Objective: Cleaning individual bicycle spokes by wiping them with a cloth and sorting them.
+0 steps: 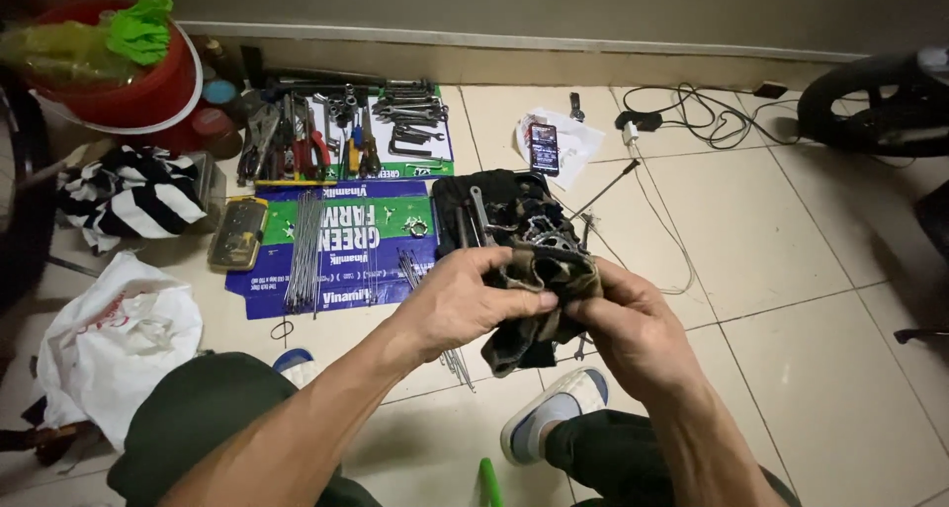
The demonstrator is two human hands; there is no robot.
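Both my hands are closed on a dark, dirty camouflage rag [547, 270] held above the tiled floor. My left hand [463, 297] pinches the rag's left side with fingers curled over it. On the rag's right side my right hand [625, 321] grips it with the thumb on top. The rag hangs down between my hands [514, 344]. Whether something is wrapped inside it is hidden. Just beyond my hands a black cloth [494, 206] lies on the floor with metal bicycle parts and a toothed sprocket [550, 236] on it.
A flattened cardboard box [341, 235] carries bundles of spokes [304, 240], pliers [297, 136] and wrenches [410, 112]. A yellow meter [237, 232], red bucket [129, 82], striped cloth [133, 196], white plastic bag [114, 339], phone on paper [546, 146], cables [692, 112] and a wheel [880, 102] surround it. My shoe [554, 408] is below.
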